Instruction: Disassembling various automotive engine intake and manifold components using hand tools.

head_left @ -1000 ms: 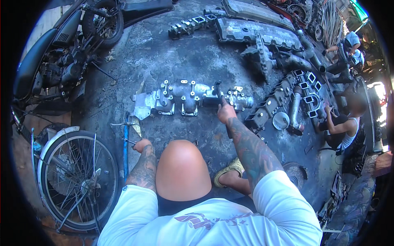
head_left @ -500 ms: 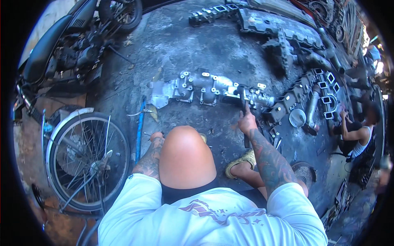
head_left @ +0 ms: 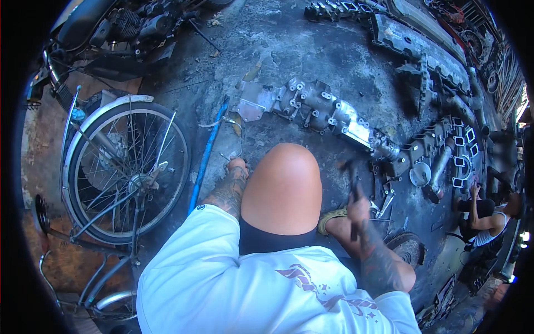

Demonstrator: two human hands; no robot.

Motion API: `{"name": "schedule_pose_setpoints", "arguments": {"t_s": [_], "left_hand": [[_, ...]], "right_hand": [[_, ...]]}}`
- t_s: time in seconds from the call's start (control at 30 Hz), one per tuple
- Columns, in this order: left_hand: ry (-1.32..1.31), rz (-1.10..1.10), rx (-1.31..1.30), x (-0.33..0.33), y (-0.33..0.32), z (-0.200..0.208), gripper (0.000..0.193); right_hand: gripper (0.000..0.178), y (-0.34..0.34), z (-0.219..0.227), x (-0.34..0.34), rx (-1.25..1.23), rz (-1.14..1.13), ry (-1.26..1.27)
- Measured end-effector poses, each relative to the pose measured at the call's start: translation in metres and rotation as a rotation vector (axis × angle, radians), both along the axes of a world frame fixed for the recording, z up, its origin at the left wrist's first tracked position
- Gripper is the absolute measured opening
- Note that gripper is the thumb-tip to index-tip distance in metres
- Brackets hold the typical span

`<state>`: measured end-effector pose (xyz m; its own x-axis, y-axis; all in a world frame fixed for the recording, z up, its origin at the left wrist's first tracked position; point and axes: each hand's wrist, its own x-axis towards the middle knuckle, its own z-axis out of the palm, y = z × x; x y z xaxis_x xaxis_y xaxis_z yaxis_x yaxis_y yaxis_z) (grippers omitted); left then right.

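My right hand (head_left: 359, 210) is wrapped round the handle of a hammer (head_left: 355, 182), which is raised near my right knee, its dark head smeared by motion. My left hand (head_left: 238, 163) is closed beside my left knee. Something thin and metallic pokes out by its fingers, too small to name. On the floor ahead lies a long grey cast-metal engine part (head_left: 320, 108) with several round bosses and a flat plate at its left end. Neither hand touches it.
A blue pipe (head_left: 208, 150) lies left of my left hand, beside a bicycle wheel (head_left: 128, 172). A motorcycle (head_left: 128, 28) stands far left. More engine castings (head_left: 420, 50) and square-ported gaskets (head_left: 460, 161) lie right. Another person (head_left: 489, 220) crouches at the far right.
My right hand has drawn the hammer back from the engine part toward my body. My view has shifted left. The left hand stays closed by the knee.
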<state>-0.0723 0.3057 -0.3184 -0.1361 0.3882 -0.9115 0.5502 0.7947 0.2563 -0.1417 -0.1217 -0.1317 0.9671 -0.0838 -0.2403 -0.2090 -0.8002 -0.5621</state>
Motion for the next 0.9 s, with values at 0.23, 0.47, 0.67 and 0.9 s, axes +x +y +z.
{"name": "schedule_pose_setpoints", "arguments": {"t_s": [0.23,0.47,0.67,0.9], "left_hand": [[-0.236,-0.263,0.081,0.026,0.027,0.024,0.030],[-0.257,-0.226,-0.259,0.049,0.046,-0.006,0.028],[-0.107,-0.234,-0.364,0.034,0.071,-0.045,0.030],[-0.158,-0.356,-0.296,0.019,0.101,-0.142,0.029]], "right_hand": [[0.043,-0.011,-0.020,-0.073,0.437,-0.547,0.313],[0.045,-0.059,0.101,-0.065,0.606,-0.630,0.023],[0.042,-0.122,0.170,-0.124,0.336,-0.716,-0.297],[0.032,-0.192,0.211,-0.193,0.142,-0.925,-0.366]]}}
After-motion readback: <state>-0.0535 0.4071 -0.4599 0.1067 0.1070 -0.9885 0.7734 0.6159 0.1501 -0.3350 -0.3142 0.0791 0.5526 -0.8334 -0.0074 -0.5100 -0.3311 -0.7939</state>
